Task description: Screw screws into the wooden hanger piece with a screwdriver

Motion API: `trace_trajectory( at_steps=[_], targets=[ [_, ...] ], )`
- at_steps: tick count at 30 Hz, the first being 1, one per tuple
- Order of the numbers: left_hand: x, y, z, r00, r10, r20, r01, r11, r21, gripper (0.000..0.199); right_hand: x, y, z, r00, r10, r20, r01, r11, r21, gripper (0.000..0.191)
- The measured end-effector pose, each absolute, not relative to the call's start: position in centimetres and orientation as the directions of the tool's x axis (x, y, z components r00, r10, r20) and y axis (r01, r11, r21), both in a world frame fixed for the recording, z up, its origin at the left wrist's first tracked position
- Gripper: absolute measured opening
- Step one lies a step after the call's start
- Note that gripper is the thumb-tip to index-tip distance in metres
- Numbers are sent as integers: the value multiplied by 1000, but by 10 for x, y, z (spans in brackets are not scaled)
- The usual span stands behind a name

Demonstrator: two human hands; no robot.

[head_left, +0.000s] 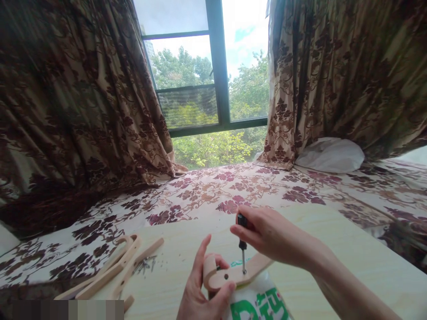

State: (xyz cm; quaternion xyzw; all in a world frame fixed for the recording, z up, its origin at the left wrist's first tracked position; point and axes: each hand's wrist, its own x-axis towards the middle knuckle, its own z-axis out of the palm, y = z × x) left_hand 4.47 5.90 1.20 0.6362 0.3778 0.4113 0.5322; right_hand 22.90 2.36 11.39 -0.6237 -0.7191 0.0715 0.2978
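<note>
My right hand (pixel 263 229) is closed around the black handle of a screwdriver (pixel 243 243). The screwdriver stands nearly upright, its tip in a hole or on a screw in a pale wooden piece (pixel 233 276) with a curved end. A second dark hole shows to the left of the tip. My left hand (pixel 208 289) grips the curved end, thumb in front, index finger pointing up. Under the wooden piece is a white plastic-looking bag or container (pixel 256 300) with green printed characters.
More curved wooden pieces (pixel 110 269) lie at the left of the pale board (pixel 180 235), with several loose screws (pixel 147 264) beside them. Floral cloth (pixel 213 186) spreads behind, up to a window (pixel 220 80) between patterned curtains. A white plastic bag (pixel 330 154) sits at back right.
</note>
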Motion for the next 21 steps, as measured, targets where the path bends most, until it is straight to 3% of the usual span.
trace_trajectory(
  at_steps=[5, 12, 17, 21],
  targets=[
    [45, 59, 10, 360, 925, 122, 46, -148, 988, 81, 232, 16, 118, -179, 920, 349, 766, 353, -538, 9],
    [45, 59, 9, 379, 917, 126, 17, -143, 990, 75, 230, 21, 114, -69, 937, 342, 819, 249, -516, 18],
    [45, 58, 10, 384, 914, 129, 24, -150, 988, 73, 229, 15, 118, -153, 926, 346, 815, 316, -486, 7],
    [45, 57, 12, 375, 916, 142, 41, -170, 985, 70, 229, 16, 118, -137, 930, 341, 830, 295, -473, 12]
  ],
)
